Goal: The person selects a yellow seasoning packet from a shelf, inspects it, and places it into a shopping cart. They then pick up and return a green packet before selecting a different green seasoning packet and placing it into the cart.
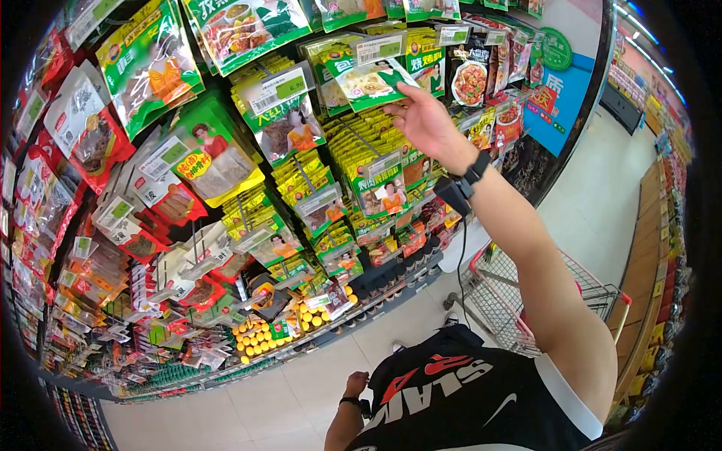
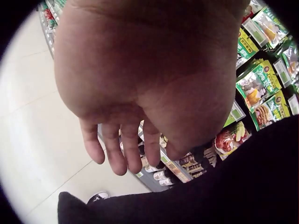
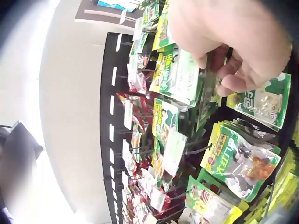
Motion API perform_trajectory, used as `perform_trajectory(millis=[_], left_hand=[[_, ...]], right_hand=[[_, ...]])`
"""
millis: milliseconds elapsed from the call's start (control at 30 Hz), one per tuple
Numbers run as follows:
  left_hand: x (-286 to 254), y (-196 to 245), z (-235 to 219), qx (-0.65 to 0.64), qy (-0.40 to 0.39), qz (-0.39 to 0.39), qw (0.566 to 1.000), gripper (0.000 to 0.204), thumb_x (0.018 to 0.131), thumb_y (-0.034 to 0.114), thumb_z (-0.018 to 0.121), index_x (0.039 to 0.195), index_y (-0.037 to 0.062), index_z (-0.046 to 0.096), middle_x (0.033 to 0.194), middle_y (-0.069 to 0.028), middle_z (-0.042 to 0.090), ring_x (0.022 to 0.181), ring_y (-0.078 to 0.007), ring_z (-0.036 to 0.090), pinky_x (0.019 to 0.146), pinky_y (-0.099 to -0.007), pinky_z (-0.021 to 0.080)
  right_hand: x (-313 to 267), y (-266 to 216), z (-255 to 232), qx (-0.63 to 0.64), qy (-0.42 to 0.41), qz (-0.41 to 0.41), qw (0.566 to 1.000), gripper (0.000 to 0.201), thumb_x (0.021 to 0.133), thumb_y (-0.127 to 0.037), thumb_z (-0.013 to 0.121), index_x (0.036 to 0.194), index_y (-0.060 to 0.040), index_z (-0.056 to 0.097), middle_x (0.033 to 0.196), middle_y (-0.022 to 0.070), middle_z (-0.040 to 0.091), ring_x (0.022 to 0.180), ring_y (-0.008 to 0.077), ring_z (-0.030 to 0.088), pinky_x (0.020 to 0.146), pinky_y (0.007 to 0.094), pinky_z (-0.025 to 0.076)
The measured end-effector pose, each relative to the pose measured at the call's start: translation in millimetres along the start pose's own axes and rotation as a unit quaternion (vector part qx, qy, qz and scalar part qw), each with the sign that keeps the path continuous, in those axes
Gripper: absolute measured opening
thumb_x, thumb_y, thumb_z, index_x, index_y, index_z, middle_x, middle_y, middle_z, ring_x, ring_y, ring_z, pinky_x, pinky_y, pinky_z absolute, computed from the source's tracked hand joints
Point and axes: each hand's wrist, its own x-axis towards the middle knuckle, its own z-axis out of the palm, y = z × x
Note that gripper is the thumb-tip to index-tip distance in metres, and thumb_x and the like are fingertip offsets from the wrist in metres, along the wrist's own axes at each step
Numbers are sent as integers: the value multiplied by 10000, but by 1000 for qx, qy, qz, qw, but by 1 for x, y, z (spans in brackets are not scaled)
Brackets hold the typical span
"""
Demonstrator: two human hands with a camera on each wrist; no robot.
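My right hand (image 1: 430,126) is raised to the upper hooks and pinches the edge of a green-and-white seasoning packet (image 1: 370,84) between thumb and fingers. The packet is tilted in front of others hanging there. In the right wrist view, the curled fingertips of the right hand (image 3: 231,39) meet the packet (image 3: 265,106) near its top edge. The left hand (image 1: 356,385) hangs low beside the body. In the left wrist view, the left hand (image 2: 145,84) has loosely extended fingers and holds nothing.
Rows of hanging packets fill the rack, including a yellow-green bundle (image 1: 382,192) below the right hand. Price tags (image 1: 282,89) project from the hooks. A wire shopping cart (image 1: 496,289) stands at the right, with an aisle floor (image 1: 587,203) beyond.
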Motion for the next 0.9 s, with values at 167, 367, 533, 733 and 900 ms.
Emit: perform_trajectory(millis=[167, 367, 533, 733, 900], left_hand=[[-10, 22, -2, 416, -97, 209, 880, 181, 910, 218, 532, 934, 99, 666, 881, -118, 710, 863, -301, 685, 733, -446, 551], [16, 36, 4, 411, -204, 193, 867, 216, 918, 258, 521, 947, 115, 681, 839, -76, 714, 843, -244, 694, 720, -405, 551], [49, 93, 23, 239, -146, 55, 958, 302, 910, 310, 652, 957, 15, 697, 816, -79, 715, 750, -174, 674, 710, -298, 531], [47, 308, 54, 36, -271, 203, 940, 304, 875, 166, 741, 1125, 30, 636, 1070, -66, 685, 974, -164, 649, 845, -314, 516], [-18, 475, 93, -266, -424, 198, 843, 536, 921, 138, 659, 1405, 45, 448, 1365, -98, 548, 1208, -201, 534, 1008, -342, 468]], right_hand=[[-49, -8, -7, -3, -13, -23, 1000, 228, 954, -221, 627, 1157, -120, 614, 1044, 2, 674, 831, 140, 618, 701, 297, 462], [-149, -10, -46, 36, 21, 14, 999, 465, 968, -165, 599, 1394, -51, 450, 1372, 82, 563, 1250, 214, 550, 1074, 434, 429], [-246, 29, -126, -39, 121, 97, 987, 361, 970, -150, 618, 1299, -43, 516, 1115, 87, 658, 991, 191, 661, 825, 361, 541], [-335, 80, -171, 12, 180, 224, 958, 251, 958, -180, 649, 1184, -106, 568, 778, 6, 632, 645, 122, 614, 571, 254, 488], [-350, 99, -181, 184, 97, 316, 926, 180, 970, -166, 631, 1136, -102, 608, 794, -27, 592, 664, 79, 540, 589, 217, 422]])
